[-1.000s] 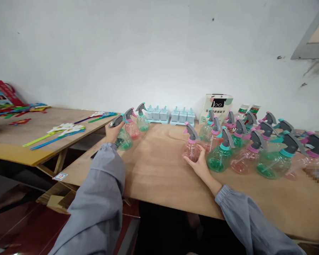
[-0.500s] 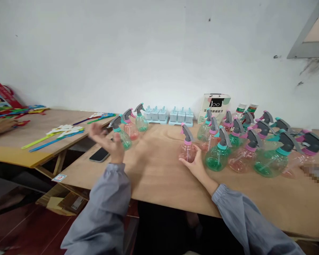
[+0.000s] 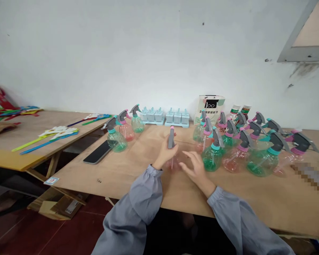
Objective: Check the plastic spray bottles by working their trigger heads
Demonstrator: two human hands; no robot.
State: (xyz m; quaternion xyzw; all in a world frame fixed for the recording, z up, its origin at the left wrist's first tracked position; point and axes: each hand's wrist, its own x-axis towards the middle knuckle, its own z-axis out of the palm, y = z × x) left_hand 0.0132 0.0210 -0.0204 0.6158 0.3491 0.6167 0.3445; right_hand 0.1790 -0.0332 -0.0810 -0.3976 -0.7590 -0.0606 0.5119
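Left of centre, the phone (image 3: 97,153) shows clear of any hand beside the nearest green spray bottle (image 3: 117,142); half a second ago the left hand (image 3: 166,150) overlapped it. That hand is now mid-frame at the pink spray bottle (image 3: 171,140), which has turned so its grey lever faces the camera, and the right hand (image 3: 198,170) has loosened from its body.

At the far left edge a brown shape (image 3: 1,128) is blurred and cut off; the bottle's clear body is faint, and at right an object (image 3: 315,177) is pixelated.

The left hand's fingers close around the bottle's head, above the surface (image 3: 149,184); the right is half open, its contact unclear.
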